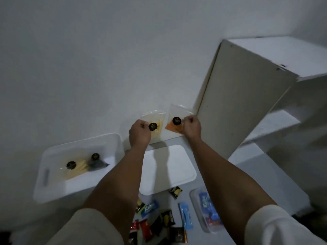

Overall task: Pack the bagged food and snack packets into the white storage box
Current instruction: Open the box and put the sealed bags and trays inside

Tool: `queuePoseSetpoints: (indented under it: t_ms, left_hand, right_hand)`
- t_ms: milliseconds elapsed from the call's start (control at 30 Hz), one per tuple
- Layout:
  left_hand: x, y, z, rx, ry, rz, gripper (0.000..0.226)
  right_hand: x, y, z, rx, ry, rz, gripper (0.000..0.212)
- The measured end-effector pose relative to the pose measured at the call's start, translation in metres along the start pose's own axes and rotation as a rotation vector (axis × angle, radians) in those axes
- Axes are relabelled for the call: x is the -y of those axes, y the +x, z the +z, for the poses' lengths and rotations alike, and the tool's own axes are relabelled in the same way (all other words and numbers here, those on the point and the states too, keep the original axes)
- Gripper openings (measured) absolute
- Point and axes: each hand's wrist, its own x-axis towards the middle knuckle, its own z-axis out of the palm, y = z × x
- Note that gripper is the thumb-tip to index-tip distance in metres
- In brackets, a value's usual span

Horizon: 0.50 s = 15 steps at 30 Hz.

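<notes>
Left hand [139,132]: fingers curling round and gripping the clear plastic bag of pale yellow food with a round black label [155,126], at the far centre against the white wall.

Right hand [192,127]: fingers curling round and gripping the clear plastic bag of orange food with a round black label [174,123], just right of the yellow bag.

White plastic storage box with handle slot [53,183]: sitting open at the left, holding two black-labelled bags, one of pale yellow strips [76,169], one of dark contents [98,161].

Flat white rectangular lid [169,170]: lying between the forearms, right of the box.

Loose snack packets, black, red and blue [159,220]: lying scattered at the near centre.

Small clear lidded container holding blue packets [206,211]: sitting at the near right.

White shelving unit [244,96]: standing at the far right.
</notes>
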Motion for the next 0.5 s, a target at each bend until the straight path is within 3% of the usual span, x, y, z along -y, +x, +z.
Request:
queuePoseSetpoints:
  t_ms: [267,500]
  left_hand:
    - [0.054,-0.021,-0.143,-0.13,0.021,-0.049,0.019]
    - [0.116,-0.007,-0.192,-0.178,0.01,-0.177,0.017]
  right_hand:
    - [0.049,-0.109,0.064,0.164,0.03,-0.056,0.028]
    - [0.052,-0.152,0.143,0.39,-0.019,0.049,0.034]
